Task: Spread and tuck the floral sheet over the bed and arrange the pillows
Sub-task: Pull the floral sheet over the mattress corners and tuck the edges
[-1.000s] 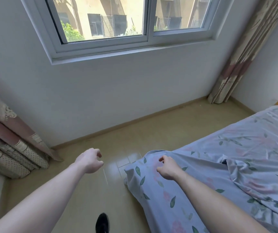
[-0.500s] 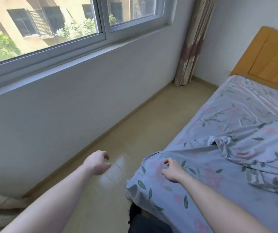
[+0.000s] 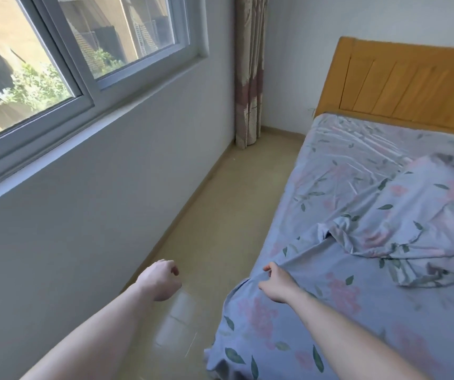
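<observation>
Headboard [image 3: 401,86] newly in view; right grip [image 3: 276,283] pinching floral sheet [image 3: 330,270] edge, left grip [image 3: 160,279] loosely curled, empty.

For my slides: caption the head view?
Right hand pinches the floral sheet at the bed's edge; left hand hovers over floor.

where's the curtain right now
In the head view the curtain hangs top centre in the far room corner, just right of the window and left of the wooden headboard.
</observation>
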